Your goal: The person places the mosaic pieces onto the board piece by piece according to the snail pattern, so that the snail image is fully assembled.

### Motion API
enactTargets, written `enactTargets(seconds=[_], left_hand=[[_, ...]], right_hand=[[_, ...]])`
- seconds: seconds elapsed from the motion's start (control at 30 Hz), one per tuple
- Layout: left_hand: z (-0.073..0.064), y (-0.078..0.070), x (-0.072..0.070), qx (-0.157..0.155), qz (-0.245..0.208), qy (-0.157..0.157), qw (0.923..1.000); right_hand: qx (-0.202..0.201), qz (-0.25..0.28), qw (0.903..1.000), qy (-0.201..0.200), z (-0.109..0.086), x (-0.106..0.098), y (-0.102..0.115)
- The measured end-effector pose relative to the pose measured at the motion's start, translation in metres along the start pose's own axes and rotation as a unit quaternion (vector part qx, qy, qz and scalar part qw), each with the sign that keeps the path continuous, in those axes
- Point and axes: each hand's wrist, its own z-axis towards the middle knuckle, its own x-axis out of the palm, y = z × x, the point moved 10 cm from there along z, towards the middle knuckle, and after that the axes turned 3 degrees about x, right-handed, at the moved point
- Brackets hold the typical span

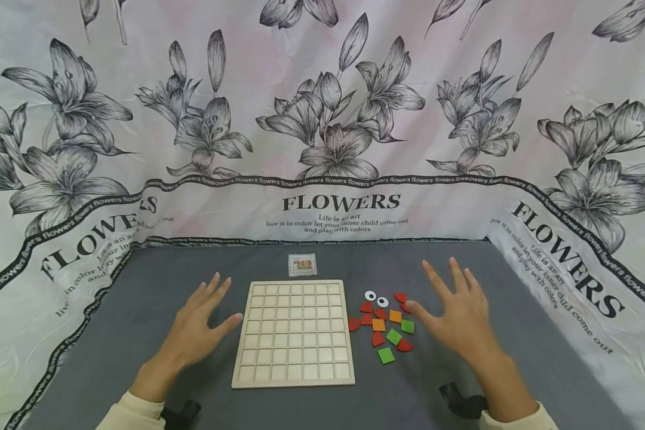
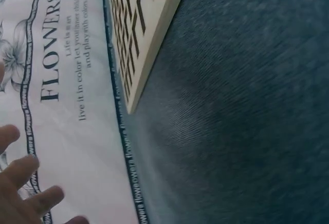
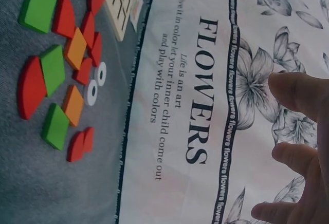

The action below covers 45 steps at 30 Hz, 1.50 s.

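A pale wooden grid board [image 1: 294,331] lies flat on the grey cloth, its square cells bare. My left hand [image 1: 196,328] hovers at its left side, fingers spread, holding nothing. To the board's right is a loose group of flat pieces: green squares [image 1: 386,356], orange squares [image 1: 378,325], red rounded pieces [image 1: 405,345] and two white rings with dark centres [image 1: 370,295]. Over the right side of that group my right hand [image 1: 459,313] is held with fingers spread and nothing in it; its thumb overlaps a red piece in the head view. In the right wrist view its fingers [image 3: 298,93] reach in from the right.
A small picture card [image 1: 303,264] lies behind the board. The grey cloth [image 1: 193,269] covers the table, and a white flower-printed curtain [image 1: 341,209] rises along the back and both sides. Dark wrist straps [image 1: 462,401] show near the sleeves.
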Motion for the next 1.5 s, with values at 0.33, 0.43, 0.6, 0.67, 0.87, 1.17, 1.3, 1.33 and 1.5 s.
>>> enactTargets(seconds=[0.33,0.43,0.6,0.67,0.87,1.17,1.3,1.33,1.5], left_hand=[[-0.010,0.012,0.029,-0.003,-0.101,0.053,0.9934],[-0.011,0.013,0.034,-0.001,-0.110,0.058,0.9923],[-0.013,0.016,0.042,-0.006,-0.128,0.071,0.9892],[-0.015,0.018,0.046,-0.009,-0.134,0.077,0.9879],[-0.021,0.026,0.058,-0.013,-0.143,0.094,0.9851],[-0.024,0.030,0.068,-0.003,-0.135,0.105,0.9853],[-0.024,0.030,0.070,0.001,-0.124,0.109,0.9864],[-0.024,0.029,0.071,0.004,-0.120,0.109,0.9868],[-0.025,0.028,0.073,0.009,-0.105,0.114,0.9879]], right_hand=[[0.026,0.019,0.9993,0.019,-0.013,0.019,-0.001],[0.032,0.022,0.9989,0.025,-0.017,0.026,-0.003],[0.036,0.036,0.9983,0.028,-0.023,0.035,-0.006],[0.040,0.041,0.9979,0.031,-0.025,0.038,-0.007],[0.057,0.046,0.9962,0.049,-0.029,0.048,-0.011],[0.079,0.050,0.9939,0.060,-0.034,0.060,-0.017],[0.084,0.057,0.9926,0.067,-0.036,0.066,-0.021],[0.085,0.056,0.9924,0.069,-0.037,0.068,-0.022],[0.092,0.054,0.9913,0.078,-0.041,0.078,-0.027]])
